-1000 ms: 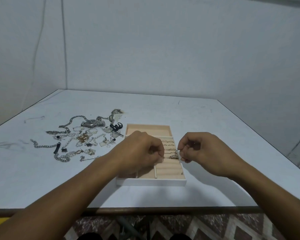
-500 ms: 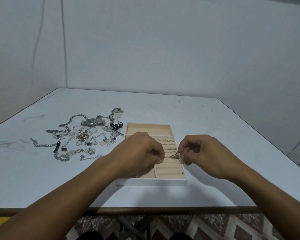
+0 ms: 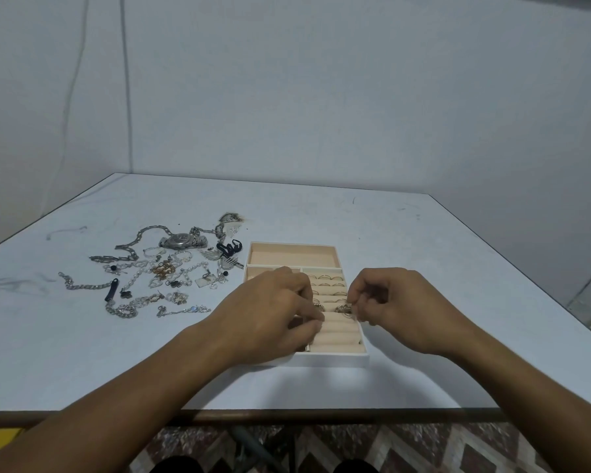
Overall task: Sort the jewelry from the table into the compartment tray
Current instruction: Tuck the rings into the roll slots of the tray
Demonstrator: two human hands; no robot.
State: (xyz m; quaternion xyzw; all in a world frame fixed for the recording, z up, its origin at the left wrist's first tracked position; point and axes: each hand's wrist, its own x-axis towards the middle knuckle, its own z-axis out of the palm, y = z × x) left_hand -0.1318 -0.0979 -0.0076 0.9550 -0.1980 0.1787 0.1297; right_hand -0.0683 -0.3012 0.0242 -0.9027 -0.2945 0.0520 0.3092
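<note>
At the near edge of the table (image 3: 423, 254) sits the compartment tray (image 3: 335, 359), and both hands are over its padded ring rolls (image 3: 338, 332). The right hand (image 3: 400, 308) has its fingertips (image 3: 357, 307) pinched tight on a small ring (image 3: 342, 308), which it holds low against the rolls on the right side. I'd judge the ring light, hard and slippery, best taken by its band at the edges so that the top stays free to slot in. The left hand (image 3: 270, 312) lies with its fingers curled down onto the rolls, close to a second ring (image 3: 318, 306); whether it grips anything I cannot tell. Farther back, several slotted rings (image 3: 326, 277) stand in rows, and beyond them the long far compartment (image 3: 292, 256) shows only its lining. Off to the left, the unsorted jewelry (image 3: 157, 271) lies tangled, with limp chains and a heavier watch (image 3: 181, 241).
</note>
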